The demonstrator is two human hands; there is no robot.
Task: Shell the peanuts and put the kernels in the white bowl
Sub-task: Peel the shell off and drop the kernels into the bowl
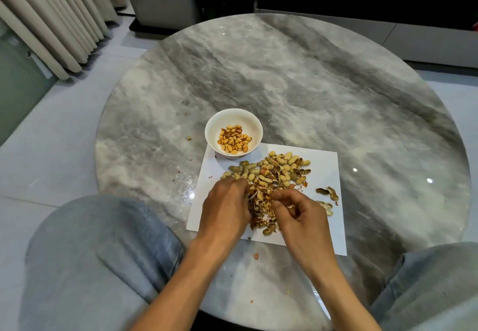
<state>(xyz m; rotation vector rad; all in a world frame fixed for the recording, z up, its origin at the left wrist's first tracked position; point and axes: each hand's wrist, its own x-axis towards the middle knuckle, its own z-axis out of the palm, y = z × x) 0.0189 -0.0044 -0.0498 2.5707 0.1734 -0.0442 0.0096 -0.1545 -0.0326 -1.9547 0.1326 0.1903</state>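
Observation:
A white bowl [233, 121] with several tan kernels [234, 139] stands at the far left corner of a white paper sheet [323, 167]. Unshelled peanuts [282, 166] lie heaped on the sheet, with broken shells [261, 206] piled nearer to me. My left hand [225, 207] hovers over the left side of the shell pile, fingers curled, pinching a piece of peanut shell at its fingertips. My right hand [300, 214] sits over the pile's right side, its fingers curled and pinching a small shell bit. What lies under both palms is hidden.
The sheet rests on a round grey marble table [297, 77]. A few split pods [327, 193] lie at the sheet's right. Crumbs [256, 256] dot the tabletop near me. My knees in grey trousers [103, 248] flank the near edge. Curtains and a cabinet stand beyond.

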